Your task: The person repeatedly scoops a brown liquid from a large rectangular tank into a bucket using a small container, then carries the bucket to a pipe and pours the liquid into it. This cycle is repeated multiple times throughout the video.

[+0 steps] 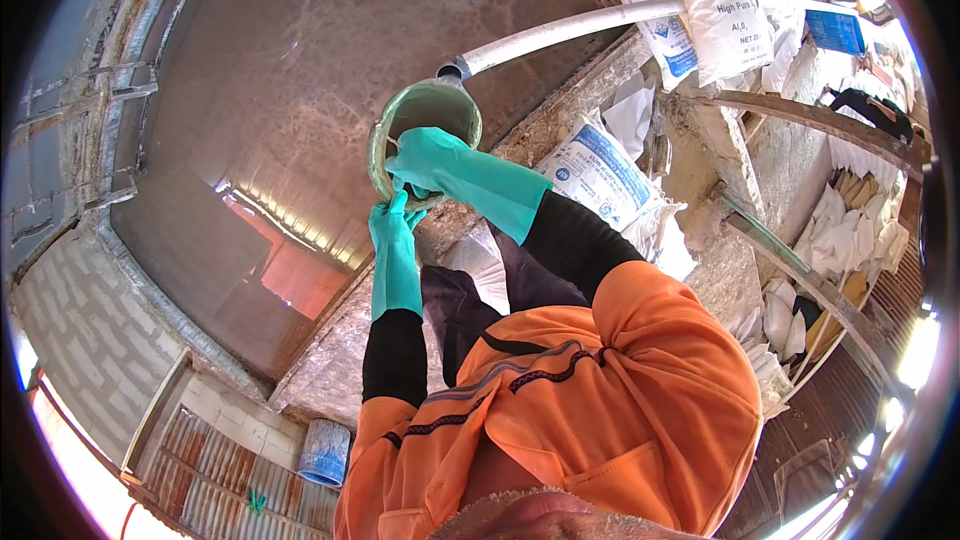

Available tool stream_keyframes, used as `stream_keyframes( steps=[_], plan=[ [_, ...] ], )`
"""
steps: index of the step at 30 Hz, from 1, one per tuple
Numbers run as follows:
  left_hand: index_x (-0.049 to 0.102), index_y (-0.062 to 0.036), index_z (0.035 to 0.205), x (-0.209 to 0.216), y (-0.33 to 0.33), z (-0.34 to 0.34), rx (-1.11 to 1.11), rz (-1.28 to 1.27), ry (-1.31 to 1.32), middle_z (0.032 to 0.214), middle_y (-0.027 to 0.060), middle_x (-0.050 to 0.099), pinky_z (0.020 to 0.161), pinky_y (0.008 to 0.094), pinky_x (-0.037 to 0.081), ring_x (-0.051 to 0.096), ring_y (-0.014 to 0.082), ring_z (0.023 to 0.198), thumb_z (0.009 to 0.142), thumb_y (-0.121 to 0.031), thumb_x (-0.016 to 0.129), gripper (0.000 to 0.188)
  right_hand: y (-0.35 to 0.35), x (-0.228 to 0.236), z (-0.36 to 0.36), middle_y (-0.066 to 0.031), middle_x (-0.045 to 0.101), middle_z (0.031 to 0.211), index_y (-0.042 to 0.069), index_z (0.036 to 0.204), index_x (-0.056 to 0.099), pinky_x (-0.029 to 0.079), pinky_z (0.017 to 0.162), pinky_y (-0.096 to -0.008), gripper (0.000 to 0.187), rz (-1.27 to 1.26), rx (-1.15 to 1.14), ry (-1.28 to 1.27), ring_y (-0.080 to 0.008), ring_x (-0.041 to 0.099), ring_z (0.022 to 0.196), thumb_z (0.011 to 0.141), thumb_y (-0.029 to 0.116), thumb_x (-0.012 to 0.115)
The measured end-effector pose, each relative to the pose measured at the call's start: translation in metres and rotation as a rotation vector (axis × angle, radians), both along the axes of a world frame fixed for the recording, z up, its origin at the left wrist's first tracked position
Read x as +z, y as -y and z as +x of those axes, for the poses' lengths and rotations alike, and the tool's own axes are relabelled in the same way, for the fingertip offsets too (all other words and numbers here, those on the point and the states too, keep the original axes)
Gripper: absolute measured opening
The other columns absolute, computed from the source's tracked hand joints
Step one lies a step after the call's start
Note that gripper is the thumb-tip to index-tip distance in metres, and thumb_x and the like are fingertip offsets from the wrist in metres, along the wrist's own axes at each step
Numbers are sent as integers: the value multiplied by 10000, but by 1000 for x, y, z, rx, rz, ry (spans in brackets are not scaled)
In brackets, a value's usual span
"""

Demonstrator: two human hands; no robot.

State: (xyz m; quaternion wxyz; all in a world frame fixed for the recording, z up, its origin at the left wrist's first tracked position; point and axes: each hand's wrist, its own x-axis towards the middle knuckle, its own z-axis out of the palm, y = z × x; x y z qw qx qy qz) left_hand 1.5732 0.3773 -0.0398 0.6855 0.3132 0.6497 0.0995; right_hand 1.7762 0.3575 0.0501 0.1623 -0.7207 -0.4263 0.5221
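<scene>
**Both gloves at the bucket**

Left of me spreads a brownish pool [250, 70]. My left hand [395, 228] is part-curled at the near side of the green bucket [430, 105], its hold unclear; my right hand [435, 160] bends over the mouth, and I cannot tell what it grasps. Rightward runs a pale pipe [570, 35], ending at the far rim. I judge this a bucket-handling step, calling for steadiness

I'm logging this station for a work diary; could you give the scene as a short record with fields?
Container: green bucket, mouth facing the camera
Left hand: teal glove, at the bucket's near edge; grip unclear
Right hand: teal glove, over the bucket's mouth; fingers partly hidden
Pipe: pale, its dark end by the bucket's far rim
Beyond: brownish liquid
Right side: printed white sack
Lower left: blue drum
</scene>
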Motion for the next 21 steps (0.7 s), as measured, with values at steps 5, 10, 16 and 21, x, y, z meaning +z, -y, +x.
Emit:
stream_keyframes(
  steps=[5,10,16,21],
  plan=[
    [479,53,1163,6,-2,-5,-18,22,1,1062,225,643,733,447,620,703,315,874,912,-183,712,417,-2,20,2,-124,708,723,99,820,770,542,745,-422,317,-7,17,-29,-279,695,734,873,335,566],
    [508,41,1054,22,-3,5,-39,46,1,955,166,625,697,408,636,685,244,786,926,-160,684,297,-1,10,1,-127,708,734,102,824,778,539,752,-424,315,22,64,28,-278,694,745,866,340,574],
    [509,44,1059,36,-3,12,-29,60,-14,932,159,634,679,404,639,689,242,768,924,-150,685,295,-1,25,4,-130,711,753,103,827,777,537,752,-425,310,9,14,-7,-280,693,748,859,341,582],
    [514,42,1053,37,-3,13,-28,65,-17,927,156,638,670,405,642,687,235,760,921,-142,688,285,-3,20,3,-126,712,757,108,837,777,536,754,-429,300,-5,43,18,-280,694,756,857,338,585]
  ],
)
